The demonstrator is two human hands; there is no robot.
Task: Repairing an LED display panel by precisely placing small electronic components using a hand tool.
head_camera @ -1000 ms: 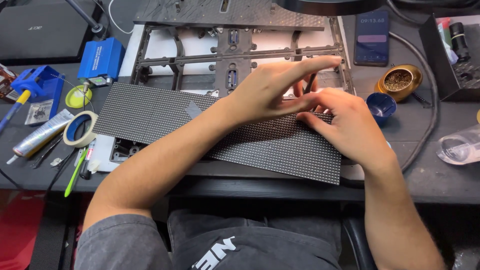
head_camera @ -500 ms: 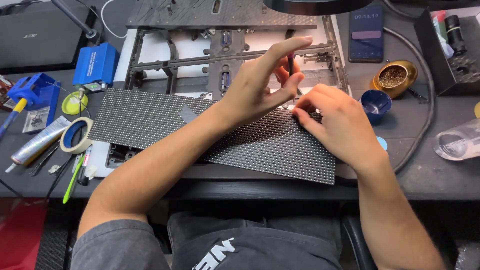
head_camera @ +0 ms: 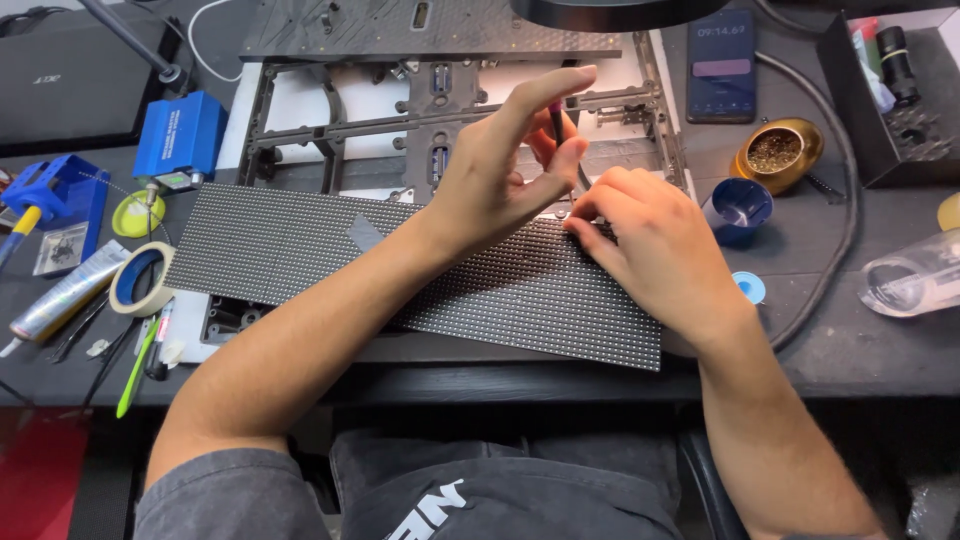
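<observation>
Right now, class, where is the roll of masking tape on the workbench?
In the head view, the roll of masking tape lies flat at the left, against the left end of the dotted panel, beside a tube.

left hand (head_camera: pixel 497 178) pinches thin tool (head_camera: pixel 557 122)

Left hand (head_camera: pixel 500 170) covers most of the thin dark tool (head_camera: pixel 556 122); only a short stretch shows between thumb and forefinger, and its tip is hidden behind the right hand (head_camera: pixel 650 250). Kind of tool cannot be told. Contact point on the dotted panel (head_camera: pixel 300 250) is masked by the right fingers. Panel's upper right edge is hidden under both hands.

At 12 o'clock, a dark round lamp head (head_camera: pixel 610 10) is cut by the top edge. At 3 o'clock, a clear plastic container (head_camera: pixel 915 280) runs off the right edge. At 9 o'clock, the blue holder (head_camera: pixel 45 195) is partly cropped. Small parts beside the tape roll (head_camera: pixel 140 280) are too small to identify.
</observation>
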